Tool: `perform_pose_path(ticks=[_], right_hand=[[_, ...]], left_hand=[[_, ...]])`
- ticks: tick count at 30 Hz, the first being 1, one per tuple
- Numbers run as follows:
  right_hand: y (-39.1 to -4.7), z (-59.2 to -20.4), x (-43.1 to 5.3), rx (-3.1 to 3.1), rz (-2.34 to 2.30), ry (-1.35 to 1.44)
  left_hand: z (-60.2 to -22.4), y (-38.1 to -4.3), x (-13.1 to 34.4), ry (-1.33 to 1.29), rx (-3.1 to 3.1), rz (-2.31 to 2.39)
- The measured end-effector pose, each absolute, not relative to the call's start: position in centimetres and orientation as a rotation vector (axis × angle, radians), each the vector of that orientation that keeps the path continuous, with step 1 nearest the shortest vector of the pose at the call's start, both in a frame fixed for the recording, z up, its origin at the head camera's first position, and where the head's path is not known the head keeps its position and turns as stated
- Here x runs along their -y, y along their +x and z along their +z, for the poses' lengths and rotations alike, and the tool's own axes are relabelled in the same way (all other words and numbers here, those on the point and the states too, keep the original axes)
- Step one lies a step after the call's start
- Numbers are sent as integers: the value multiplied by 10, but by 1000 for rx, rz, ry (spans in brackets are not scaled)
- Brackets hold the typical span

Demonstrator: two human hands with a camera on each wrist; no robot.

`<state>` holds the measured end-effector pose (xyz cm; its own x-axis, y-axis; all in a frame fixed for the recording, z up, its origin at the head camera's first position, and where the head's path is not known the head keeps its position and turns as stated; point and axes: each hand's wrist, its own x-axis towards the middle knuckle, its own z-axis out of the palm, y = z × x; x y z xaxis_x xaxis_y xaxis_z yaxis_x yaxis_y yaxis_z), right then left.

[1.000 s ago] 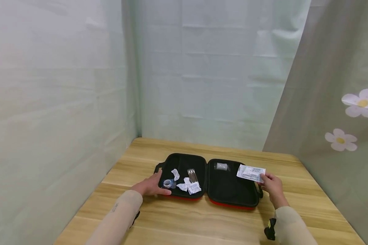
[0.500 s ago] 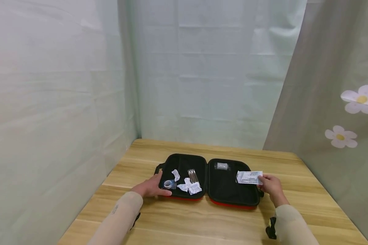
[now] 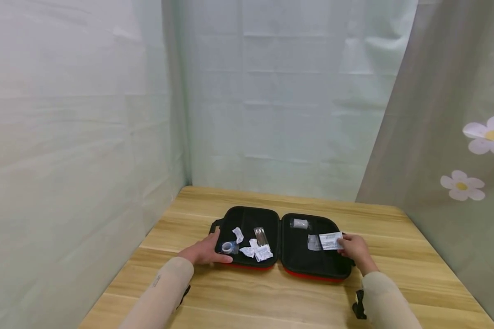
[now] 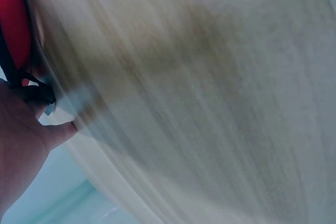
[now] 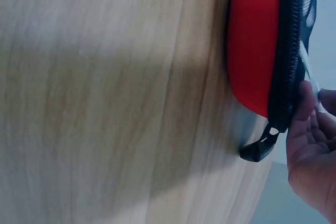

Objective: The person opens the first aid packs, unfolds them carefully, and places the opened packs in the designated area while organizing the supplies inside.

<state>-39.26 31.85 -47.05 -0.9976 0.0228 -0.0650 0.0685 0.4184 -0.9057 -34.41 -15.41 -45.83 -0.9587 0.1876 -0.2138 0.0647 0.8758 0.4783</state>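
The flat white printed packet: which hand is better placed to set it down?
Probably the right hand: it pinches the packet over the open black case, while the left hand is at its left edge.

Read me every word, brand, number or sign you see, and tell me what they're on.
No text is readable.
White packet in the right hand: printed lines, too small to read.
Small white packets in the left half of the case: print too small.
Left sleeve: small mark, too blurred to tell.
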Motion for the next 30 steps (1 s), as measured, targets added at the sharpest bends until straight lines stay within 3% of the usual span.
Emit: perform_pose_path(ticks=[30], right_hand=[[-401, -482, -276, -2762, -1568, 165]], left_hand=[[-459, -343, 153, 188, -2796, 691]])
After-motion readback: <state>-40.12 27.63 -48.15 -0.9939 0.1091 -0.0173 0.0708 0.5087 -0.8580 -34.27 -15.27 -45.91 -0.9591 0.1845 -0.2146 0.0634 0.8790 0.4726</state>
